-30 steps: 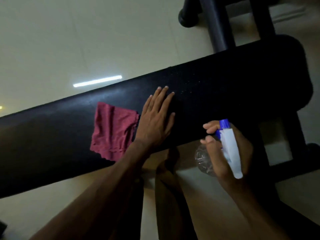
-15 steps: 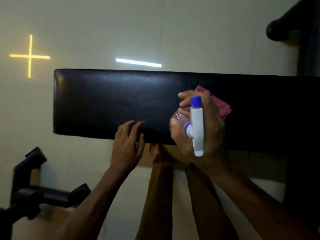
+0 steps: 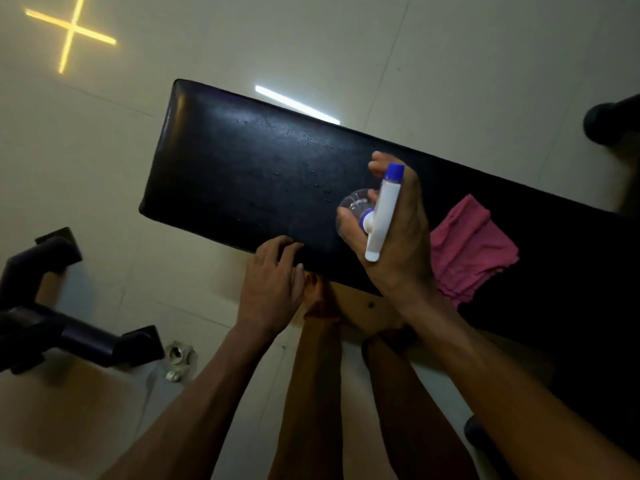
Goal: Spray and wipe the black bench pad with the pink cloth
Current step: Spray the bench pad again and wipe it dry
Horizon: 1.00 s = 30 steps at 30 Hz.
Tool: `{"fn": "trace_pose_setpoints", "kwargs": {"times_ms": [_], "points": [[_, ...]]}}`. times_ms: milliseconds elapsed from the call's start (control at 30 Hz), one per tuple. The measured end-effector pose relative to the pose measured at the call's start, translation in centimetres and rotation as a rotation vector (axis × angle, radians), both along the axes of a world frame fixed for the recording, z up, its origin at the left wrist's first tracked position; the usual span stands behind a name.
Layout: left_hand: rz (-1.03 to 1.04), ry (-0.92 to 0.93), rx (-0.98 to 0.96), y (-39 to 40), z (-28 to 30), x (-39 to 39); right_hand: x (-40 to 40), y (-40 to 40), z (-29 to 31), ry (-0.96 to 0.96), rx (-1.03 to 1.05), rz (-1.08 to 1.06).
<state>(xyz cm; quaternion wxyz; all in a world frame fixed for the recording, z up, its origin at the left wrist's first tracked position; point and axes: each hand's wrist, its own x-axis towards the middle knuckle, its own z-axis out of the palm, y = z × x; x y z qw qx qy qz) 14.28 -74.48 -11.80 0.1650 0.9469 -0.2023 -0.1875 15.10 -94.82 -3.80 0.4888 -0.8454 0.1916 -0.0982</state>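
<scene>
The black bench pad point(image 3: 235, 168) runs from upper left to right, with small droplets glinting on its middle. My right hand point(image 3: 401, 244) is shut on a clear spray bottle point(image 3: 381, 213) with a white and blue head, held over the pad and pointing toward its left end. The pink cloth point(image 3: 474, 247) lies crumpled on the pad just right of that hand, partly hidden by it. My left hand point(image 3: 273, 282) rests with curled fingers on the pad's near edge, holding nothing.
Black frame tubes point(image 3: 55, 327) of gym equipment lie on the tiled floor at lower left. Another black rounded part point(image 3: 613, 123) sits at the right edge. My bare legs and feet point(image 3: 322, 341) stand under the pad's near edge. Light reflections mark the floor.
The view has swung left to the pad's left end. My right hand carried the bottle over the pad from its near side. My left hand moved from flat on the pad to its near edge. Droplets now show.
</scene>
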Motion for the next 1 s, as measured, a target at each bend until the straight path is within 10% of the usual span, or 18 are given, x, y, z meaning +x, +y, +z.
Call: {"fn": "trace_pose_setpoints", "kwargs": {"times_ms": [300, 600, 867, 1000], "points": [[-0.165, 0.106, -0.12, -3.7, 1.5, -5.6, -3.2, -4.9, 0.5, 0.196, 0.048, 0.071], [-0.288, 0.184, -0.204, -12.1, 2.5, -10.6, -12.9, -14.2, -6.4, 0.55, -0.103, -0.681], [-0.151, 0.107, -0.238, -20.4, 3.3, -10.2, -13.0, -16.5, -6.6, 0.435, -0.09, -0.382], [-0.224, 0.033, -0.238, -23.3, 2.7, -9.0, -16.4, -20.4, -5.9, 0.395, -0.036, -0.643]]}}
